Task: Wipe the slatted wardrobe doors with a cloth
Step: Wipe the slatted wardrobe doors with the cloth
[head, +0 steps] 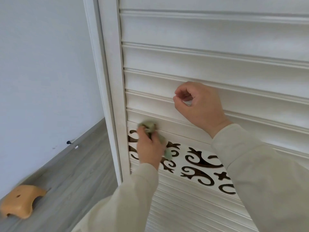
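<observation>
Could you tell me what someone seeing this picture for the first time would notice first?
Most striking is the white slatted wardrobe door filling the right of the view, crossed low down by a carved scrollwork band. At that band's left end the left hand grips a bunched green cloth, blurred, while the right hand hangs curled before the slats above. A tan stool stands on the grey floor, bottom left.

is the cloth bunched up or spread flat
Bunched up. The cloth shows as a crumpled green wad gripped in the left hand, pressed against the door; one end hangs below.
</observation>
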`<action>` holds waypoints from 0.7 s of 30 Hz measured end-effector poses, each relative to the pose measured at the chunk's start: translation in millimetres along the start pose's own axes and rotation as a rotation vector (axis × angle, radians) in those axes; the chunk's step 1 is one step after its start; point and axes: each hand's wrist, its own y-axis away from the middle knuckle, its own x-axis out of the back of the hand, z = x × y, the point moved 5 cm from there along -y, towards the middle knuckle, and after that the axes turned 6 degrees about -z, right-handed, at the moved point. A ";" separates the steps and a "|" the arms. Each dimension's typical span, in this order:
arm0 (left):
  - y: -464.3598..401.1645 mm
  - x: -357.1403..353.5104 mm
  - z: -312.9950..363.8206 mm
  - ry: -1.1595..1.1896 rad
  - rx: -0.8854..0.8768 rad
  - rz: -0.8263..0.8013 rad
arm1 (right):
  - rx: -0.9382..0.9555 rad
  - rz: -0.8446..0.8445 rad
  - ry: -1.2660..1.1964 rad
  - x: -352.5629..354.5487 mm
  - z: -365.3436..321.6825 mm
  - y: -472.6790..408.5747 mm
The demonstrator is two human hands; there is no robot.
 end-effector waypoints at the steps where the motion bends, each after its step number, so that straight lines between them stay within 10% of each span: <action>1: 11.8 -16.6 -1.8 -0.027 -0.035 -0.126 | 0.000 0.002 -0.002 0.2 0.4 0.0; 5: 33.6 -42.9 -3.8 -0.284 -0.228 -0.434 | 0.021 0.002 -0.002 -1.4 -1.4 2.2; 13: -41.6 40.3 17.0 0.068 -0.005 0.244 | 0.047 0.000 -0.018 -0.5 0.5 2.8; 19: 17.9 -46.1 15.7 -0.256 -0.154 -0.387 | 0.044 -0.004 -0.038 0.0 -1.7 2.6; 21: 10.5 -35.6 20.1 -0.326 -0.194 -0.334 | 0.038 -0.012 -0.039 0.1 -2.7 2.9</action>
